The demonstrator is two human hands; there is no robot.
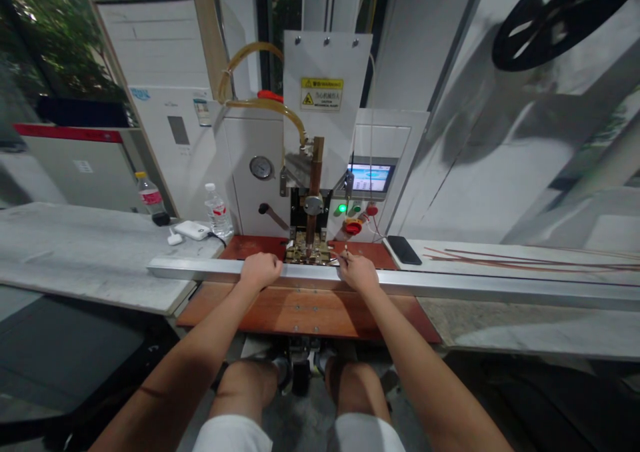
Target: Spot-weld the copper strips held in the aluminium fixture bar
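My left hand (261,270) is curled closed at the aluminium bar (450,284), left of the machine's small metal fixture (300,249). Whatever its fingers hold, if anything, is hidden under the knuckles. On the right, my right hand (359,271) rests over the bar with thumb and fingers pinched together. A thin piece seems to stick out of that pinch toward the fixture, too small to name. Between both hands, a copper-coloured electrode rod (311,229) comes down to the fixture from the white machine (327,59).
Long thin copper-coloured rods (525,260) and a phone (404,250) lie at right. At left are a clear water bottle (218,212), a cola bottle (150,195) and a white power bank (192,230). A red-brown board (300,312) lies before the bar. Machine buttons (357,208) sit below a screen (370,177).
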